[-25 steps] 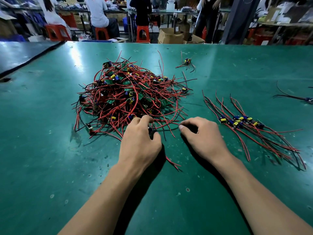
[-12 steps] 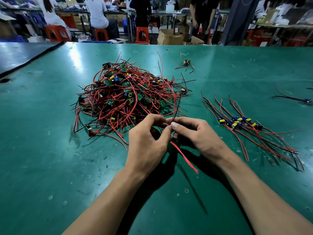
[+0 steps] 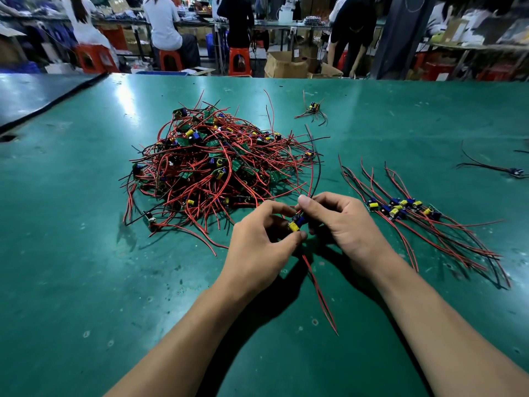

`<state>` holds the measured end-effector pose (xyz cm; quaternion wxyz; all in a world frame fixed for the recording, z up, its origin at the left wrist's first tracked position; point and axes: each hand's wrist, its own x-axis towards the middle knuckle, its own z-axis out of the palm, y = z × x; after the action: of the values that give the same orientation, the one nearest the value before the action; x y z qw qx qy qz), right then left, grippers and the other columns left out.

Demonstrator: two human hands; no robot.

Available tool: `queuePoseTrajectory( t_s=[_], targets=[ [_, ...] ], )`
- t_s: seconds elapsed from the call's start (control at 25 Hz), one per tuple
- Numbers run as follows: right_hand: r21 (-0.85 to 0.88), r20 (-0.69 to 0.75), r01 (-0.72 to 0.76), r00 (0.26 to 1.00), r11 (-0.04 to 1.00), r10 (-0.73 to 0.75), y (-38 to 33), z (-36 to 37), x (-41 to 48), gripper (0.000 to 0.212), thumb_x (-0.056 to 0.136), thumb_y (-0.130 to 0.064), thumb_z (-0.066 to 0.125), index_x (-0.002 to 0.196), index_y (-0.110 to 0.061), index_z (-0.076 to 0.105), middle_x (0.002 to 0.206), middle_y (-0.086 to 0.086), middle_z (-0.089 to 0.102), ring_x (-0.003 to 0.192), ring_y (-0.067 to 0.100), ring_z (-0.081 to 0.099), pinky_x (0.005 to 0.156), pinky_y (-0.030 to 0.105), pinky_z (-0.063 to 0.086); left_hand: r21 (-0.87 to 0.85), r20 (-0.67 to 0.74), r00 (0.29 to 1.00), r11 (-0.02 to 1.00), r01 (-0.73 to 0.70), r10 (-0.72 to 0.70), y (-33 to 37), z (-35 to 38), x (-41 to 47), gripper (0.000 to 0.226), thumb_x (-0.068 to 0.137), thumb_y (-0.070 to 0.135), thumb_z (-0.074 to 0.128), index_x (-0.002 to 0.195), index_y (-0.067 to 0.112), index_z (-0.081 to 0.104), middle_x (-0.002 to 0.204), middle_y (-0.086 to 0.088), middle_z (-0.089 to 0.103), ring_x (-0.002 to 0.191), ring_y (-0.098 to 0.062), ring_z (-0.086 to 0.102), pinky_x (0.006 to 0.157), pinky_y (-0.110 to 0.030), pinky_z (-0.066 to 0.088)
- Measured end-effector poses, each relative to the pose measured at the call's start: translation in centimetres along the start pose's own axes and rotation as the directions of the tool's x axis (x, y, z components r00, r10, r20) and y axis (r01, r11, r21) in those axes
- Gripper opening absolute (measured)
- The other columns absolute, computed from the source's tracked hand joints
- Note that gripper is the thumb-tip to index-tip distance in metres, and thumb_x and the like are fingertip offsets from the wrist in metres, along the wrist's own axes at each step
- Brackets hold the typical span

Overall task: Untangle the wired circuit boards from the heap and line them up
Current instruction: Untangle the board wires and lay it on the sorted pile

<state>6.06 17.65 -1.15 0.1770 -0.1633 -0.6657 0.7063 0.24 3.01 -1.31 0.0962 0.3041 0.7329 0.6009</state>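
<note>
A heap of small green circuit boards [image 3: 217, 164] with tangled red and black wires lies on the green table, left of centre. Just in front of it, my left hand [image 3: 257, 250] and my right hand [image 3: 346, 224] together pinch one wired board [image 3: 296, 223] with a yellow and a blue part, held a little above the table. Its red wires [image 3: 320, 293] trail toward me, and other leads rise from my right fingers toward the heap. To the right, several boards lie in a row [image 3: 400, 209] with their wires fanned out.
A single wired board [image 3: 313, 108] lies beyond the heap, and another [image 3: 515, 171] near the right edge. The green table [image 3: 86, 282] meets a second table at the far left. People sit on red stools behind the far edge, with cardboard boxes nearby.
Both hands went from resting at the heap's near edge to lifting one board out of it. The board is now held up between them, its red wires hanging toward me.
</note>
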Motion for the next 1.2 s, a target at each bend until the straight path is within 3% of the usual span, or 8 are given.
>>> queuePoseTrajectory(
  t_s=[0.24, 0.48, 0.6, 0.72, 0.8, 0.92, 1.04, 1.2],
  targets=[
    [0.078, 0.006, -0.032, 0.999, 0.996, 0.032, 0.2, -0.1, 0.2, 0.035, 0.074, -0.042, 0.08, 0.079, -0.009, 0.07, 0.06, 0.004, 0.049, 0.055, 0.016, 0.038, 0.057, 0.033, 0.029, -0.303, 0.243, 0.964, 0.936, 0.182, -0.109, -0.1, -0.5, 0.5, 0.03, 0.08, -0.008, 0.072, 0.105, 0.003, 0.06, 0.072, -0.005, 0.064, 0.065, -0.022, 0.059, 0.06, -0.025, 0.054],
    [0.071, 0.063, -0.034, 0.998, 0.997, 0.029, 0.2, 0.2, -0.1, 0.024, 0.085, -0.035, 0.076, 0.076, -0.013, 0.072, 0.06, 0.007, 0.05, 0.051, 0.015, 0.042, 0.05, 0.025, 0.038, -0.459, 0.242, 0.947, 0.835, 0.303, -0.211, -0.3, -0.5, 0.6, 0.01, 0.088, 0.009, 0.067, 0.095, 0.002, 0.065, 0.084, -0.013, 0.07, 0.066, -0.021, 0.066, 0.059, -0.023, 0.054],
    [0.079, 0.069, -0.037, 0.997, 0.996, 0.032, 0.1, 0.4, -0.3, 0.022, 0.088, -0.029, 0.074, 0.075, -0.013, 0.071, 0.055, 0.001, 0.046, 0.044, 0.009, 0.038, 0.041, 0.018, 0.035, -0.443, 0.218, 0.947, 0.841, 0.31, -0.235, -0.4, -0.4, 0.6, 0.003, 0.087, 0.002, 0.067, 0.089, 0.005, 0.067, 0.085, -0.018, 0.072, 0.062, -0.019, 0.067, 0.056, -0.022, 0.053],
    [0.018, 0.021, 0.002, 1.0, 1.0, -0.002, 0.1, 0.3, -0.3, 0.016, 0.088, -0.023, 0.074, 0.075, -0.015, 0.071, 0.058, 0.0, 0.043, 0.047, 0.007, 0.032, 0.042, 0.017, 0.026, -0.396, 0.226, 0.945, 0.864, 0.309, -0.235, -0.5, -0.2, 0.8, 0.021, 0.085, -0.003, 0.064, 0.094, 0.012, 0.075, 0.083, -0.016, 0.073, 0.07, -0.02, 0.066, 0.063, -0.025, 0.057],
    [0.01, 0.025, 0.011, 1.0, 1.0, -0.011, 0.2, 0.2, -0.3, 0.013, 0.087, -0.021, 0.075, 0.077, -0.015, 0.072, 0.062, 0.002, 0.05, 0.05, 0.007, 0.037, 0.044, 0.017, 0.031, -0.328, 0.21, 0.949, 0.897, 0.296, -0.237, -0.6, 0.0, 0.9, 0.022, 0.086, 0.001, 0.062, 0.086, 0.017, 0.078, 0.077, -0.009, 0.073, 0.07, -0.017, 0.066, 0.067, -0.027, 0.058],
    [0.056, 0.097, -0.034, 0.995, 0.998, 0.028, 0.4, 0.2, -0.5, 0.01, 0.085, -0.022, 0.077, 0.084, -0.013, 0.074, 0.072, 0.007, 0.059, 0.061, 0.019, 0.048, 0.055, 0.025, 0.042, -0.26, 0.162, 0.963, 0.932, 0.253, -0.216, -0.8, 0.1, 0.9, 0.019, 0.089, 0.011, 0.067, 0.073, 0.016, 0.075, 0.069, -0.002, 0.069, 0.064, -0.012, 0.064, 0.064, -0.028, 0.057],
    [-0.041, 0.165, -0.085, 0.982, 0.996, 0.091, 0.4, -0.4, -0.4, 0.025, 0.083, -0.031, 0.078, 0.097, -0.011, 0.076, 0.088, 0.016, 0.063, 0.082, 0.028, 0.047, 0.071, 0.039, 0.04, -0.28, 0.158, 0.968, 0.931, 0.233, -0.195, -1.0, 0.1, 0.7, 0.018, 0.09, 0.011, 0.067, 0.075, 0.011, 0.076, 0.068, -0.004, 0.07, 0.06, -0.011, 0.065, 0.059, -0.024, 0.054],
    [-0.11, 0.209, -0.086, 0.972, 0.99, 0.108, 0.0, -0.8, -0.3, 0.023, 0.089, -0.029, 0.073, 0.1, -0.009, 0.077, 0.074, 0.015, 0.055, 0.059, 0.019, 0.047, 0.054, 0.024, 0.038, -0.256, 0.128, 0.973, 0.941, 0.221, -0.193, -0.9, 0.3, 0.7, 0.014, 0.089, 0.012, 0.069, 0.077, 0.01, 0.076, 0.067, -0.004, 0.069, 0.06, -0.013, 0.061, 0.062, -0.028, 0.054]
  ],
)
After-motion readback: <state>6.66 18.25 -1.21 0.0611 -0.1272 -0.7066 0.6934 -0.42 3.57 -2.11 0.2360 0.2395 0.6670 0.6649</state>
